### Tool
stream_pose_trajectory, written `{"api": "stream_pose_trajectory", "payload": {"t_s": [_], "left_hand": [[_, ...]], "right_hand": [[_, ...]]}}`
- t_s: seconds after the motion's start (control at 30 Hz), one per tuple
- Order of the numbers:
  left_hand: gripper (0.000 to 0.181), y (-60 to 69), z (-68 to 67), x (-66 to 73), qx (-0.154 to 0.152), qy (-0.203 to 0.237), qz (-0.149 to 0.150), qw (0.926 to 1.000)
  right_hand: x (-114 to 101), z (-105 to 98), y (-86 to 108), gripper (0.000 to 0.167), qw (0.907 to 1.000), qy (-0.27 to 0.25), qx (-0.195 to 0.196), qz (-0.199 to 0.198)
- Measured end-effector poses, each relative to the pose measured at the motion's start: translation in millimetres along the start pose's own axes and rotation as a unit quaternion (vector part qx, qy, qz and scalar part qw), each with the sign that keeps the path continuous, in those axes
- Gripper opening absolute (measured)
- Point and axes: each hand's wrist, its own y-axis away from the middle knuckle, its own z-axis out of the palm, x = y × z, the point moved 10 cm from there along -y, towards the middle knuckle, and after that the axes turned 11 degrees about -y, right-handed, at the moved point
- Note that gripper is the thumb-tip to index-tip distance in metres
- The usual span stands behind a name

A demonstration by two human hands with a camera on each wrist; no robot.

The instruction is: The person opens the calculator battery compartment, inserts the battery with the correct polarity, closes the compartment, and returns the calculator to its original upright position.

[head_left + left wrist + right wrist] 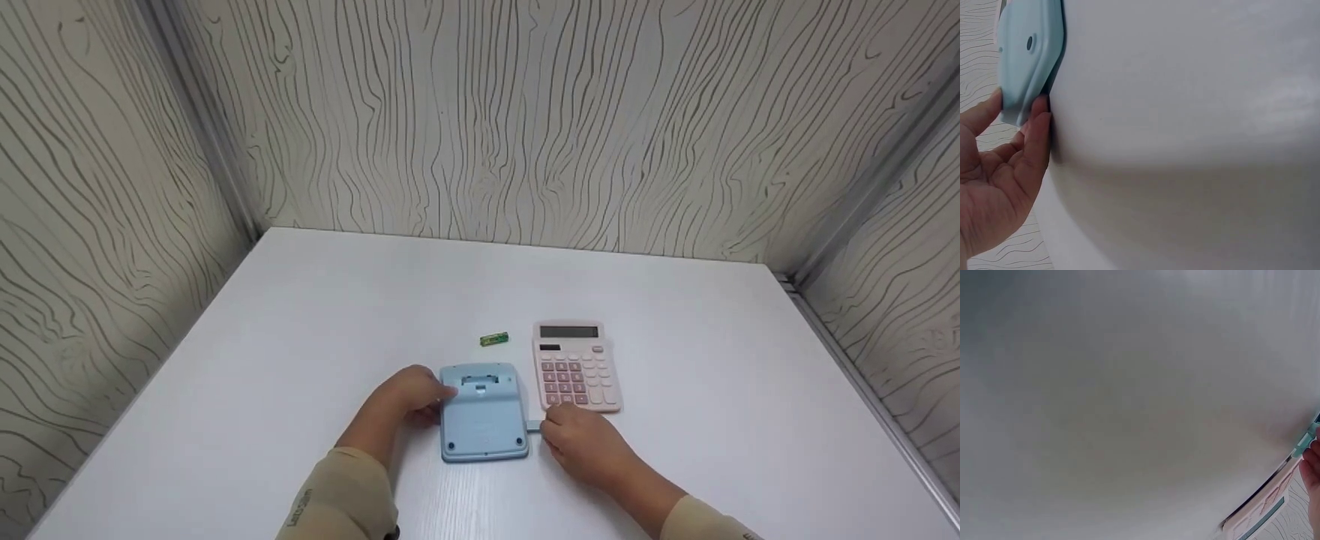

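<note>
A light blue calculator (484, 427) lies back side up on the table, with an uncovered battery slot (480, 380) near its top end. My left hand (415, 390) grips its left edge, thumb on the back; the left wrist view shows the fingers under the rim of the calculator (1030, 62). Just right of the calculator, my right hand (589, 444) pinches a small light blue battery cover (534, 426), partly hidden by the fingers. The right wrist view catches this cover (1302, 445) at its edge. Beyond the calculator lies a green battery (494, 339).
A pink calculator (606, 367) lies face up on the white table (360, 300), just beyond my right hand. Wood-patterned panels (480, 127) stand behind the table and on both sides.
</note>
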Motion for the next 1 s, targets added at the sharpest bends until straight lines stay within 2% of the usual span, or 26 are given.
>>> {"api": "stream_pose_trajectory", "payload": {"t_s": [0.3, 0.47, 0.73, 0.87, 1.0], "left_hand": [[0.031, 1.4, -0.2, 1.7, -0.006, -0.004, 0.009, 0.9999], [0.03, 1.9, -0.9, 1.5, -0.002, -0.005, 0.009, 0.9999], [0.033, -1.0, -2.0, 0.5, -0.004, -0.011, 0.003, 0.9999], [0.033, -2.7, -1.4, -0.3, -0.003, -0.007, -0.001, 1.0], [0.032, -3.1, -0.8, -0.3, -0.002, -0.002, 0.001, 1.0]], "right_hand": [[2.5, -3.3, -7.1, 0.004, 0.9999, -0.016, -0.005, 0.003], [9.0, -11.3, -20.4, 0.006, 0.999, -0.028, 0.0, 0.036], [19.2, -25.8, -49.5, 0.006, 0.9949, -0.027, 0.036, 0.09], [31.6, -25.9, -63.7, 0.009, 0.9838, -0.073, 0.045, 0.157], [47.2, -18.4, -73.5, 0.018, 0.9592, -0.137, 0.049, 0.242]]}}
